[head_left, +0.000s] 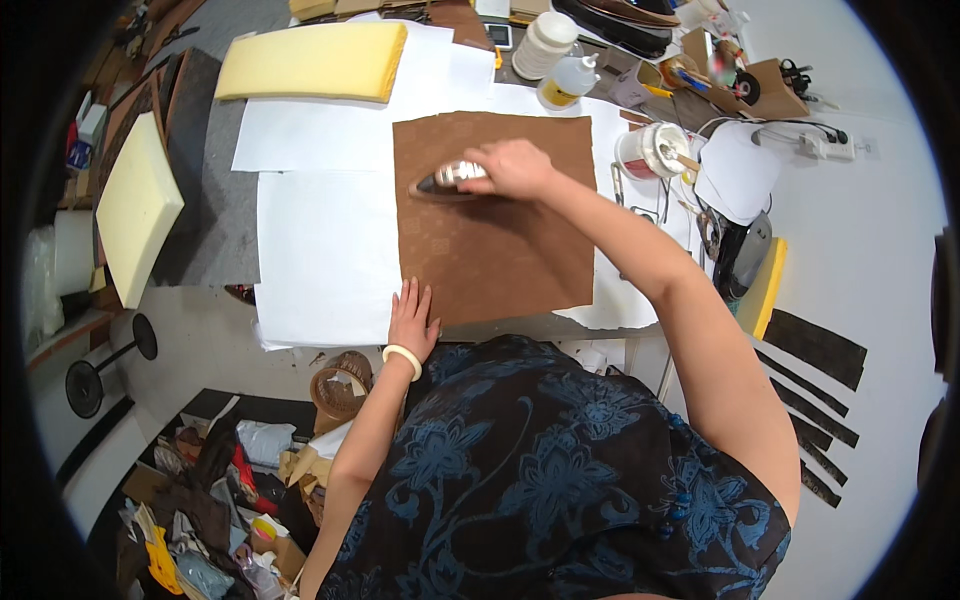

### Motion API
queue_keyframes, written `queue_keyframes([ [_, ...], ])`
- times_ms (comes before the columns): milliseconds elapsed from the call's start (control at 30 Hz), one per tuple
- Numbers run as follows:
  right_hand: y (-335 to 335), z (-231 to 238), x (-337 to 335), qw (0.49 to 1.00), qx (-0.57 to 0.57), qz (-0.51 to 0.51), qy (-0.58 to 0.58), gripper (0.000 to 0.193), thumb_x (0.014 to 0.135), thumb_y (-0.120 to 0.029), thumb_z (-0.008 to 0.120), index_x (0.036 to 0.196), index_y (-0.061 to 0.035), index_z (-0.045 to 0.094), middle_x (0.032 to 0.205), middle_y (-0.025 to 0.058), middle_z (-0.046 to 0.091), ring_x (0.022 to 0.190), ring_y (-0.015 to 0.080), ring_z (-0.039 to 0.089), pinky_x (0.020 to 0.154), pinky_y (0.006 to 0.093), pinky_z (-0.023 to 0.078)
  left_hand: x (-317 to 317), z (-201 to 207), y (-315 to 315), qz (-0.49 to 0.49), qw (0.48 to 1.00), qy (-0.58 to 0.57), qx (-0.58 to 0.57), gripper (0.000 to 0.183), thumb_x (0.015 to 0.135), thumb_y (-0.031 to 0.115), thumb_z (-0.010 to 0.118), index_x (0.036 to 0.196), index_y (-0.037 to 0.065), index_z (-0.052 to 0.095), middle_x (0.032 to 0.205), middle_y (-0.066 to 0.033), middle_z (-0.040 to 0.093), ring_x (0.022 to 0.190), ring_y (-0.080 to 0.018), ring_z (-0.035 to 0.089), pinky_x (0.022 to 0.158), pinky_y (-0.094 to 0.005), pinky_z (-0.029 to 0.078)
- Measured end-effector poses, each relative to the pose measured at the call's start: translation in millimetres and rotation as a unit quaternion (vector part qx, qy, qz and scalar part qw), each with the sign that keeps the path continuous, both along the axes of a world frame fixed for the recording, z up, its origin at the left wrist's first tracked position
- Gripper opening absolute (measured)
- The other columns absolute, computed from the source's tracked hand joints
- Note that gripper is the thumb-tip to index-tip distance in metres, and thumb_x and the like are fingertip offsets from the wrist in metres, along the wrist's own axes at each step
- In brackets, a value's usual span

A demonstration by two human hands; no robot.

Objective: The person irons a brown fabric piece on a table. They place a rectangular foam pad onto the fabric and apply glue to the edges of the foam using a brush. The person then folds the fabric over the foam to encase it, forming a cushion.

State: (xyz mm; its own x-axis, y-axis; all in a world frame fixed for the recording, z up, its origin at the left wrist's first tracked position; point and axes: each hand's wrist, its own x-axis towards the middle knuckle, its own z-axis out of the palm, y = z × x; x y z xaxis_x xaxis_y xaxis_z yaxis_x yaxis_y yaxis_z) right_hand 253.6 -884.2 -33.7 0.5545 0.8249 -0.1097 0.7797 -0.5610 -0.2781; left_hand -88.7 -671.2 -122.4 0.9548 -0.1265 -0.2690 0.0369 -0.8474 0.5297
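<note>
A brown, square sheet of leather or cloth with a faint pattern lies flat on white paper. My right hand is closed around what looks like a small iron, with a pale handle and a dark pointed front. It rests on or just over the sheet's upper left part, and motion blurs it a little. My left hand, a cream bangle at its wrist, lies flat with fingers stretched over the sheet's near left corner.
Yellow foam lies at the far left, with another foam piece further left. Along the back right stand a white jar, a squeeze bottle and a glue tub. Below left sits a box of scraps.
</note>
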Motion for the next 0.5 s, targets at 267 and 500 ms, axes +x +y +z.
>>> queue_keyframes([
  [267, 69.6, 0.9, 42.1, 0.989, -0.017, -0.147, -0.016, 0.059, 0.101, -0.064, 0.054, 0.115, -0.0069, 0.063, 0.089, 0.0202, 0.075, 0.084, 0.0397, 0.074, 0.072, 0.05, 0.059, -12.3, -9.2, 4.0, 0.087, 0.996, -0.021, -0.013, 0.065, 0.097, 0.019, 0.064, 0.157, 0.0, 0.044, 0.167, -0.0261, 0.033, 0.158, -0.0417, 0.025, 0.13, -0.0561, 0.018],
  [500, 52.6, -3.8, -42.7, 0.97, 0.03, -0.171, 0.169, 0.05, 0.102, -0.041, 0.056, 0.126, 0.0024, 0.048, 0.101, 0.0318, 0.072, 0.093, 0.0512, 0.069, 0.085, 0.0587, 0.055, -40.9, -21.4, 25.6, 0.233, 0.964, -0.117, -0.06, 0.046, 0.095, 0.009, 0.063, 0.14, 0.0, 0.059, 0.149, -0.0238, 0.056, 0.145, -0.0435, 0.045, 0.124, -0.055, 0.031],
])
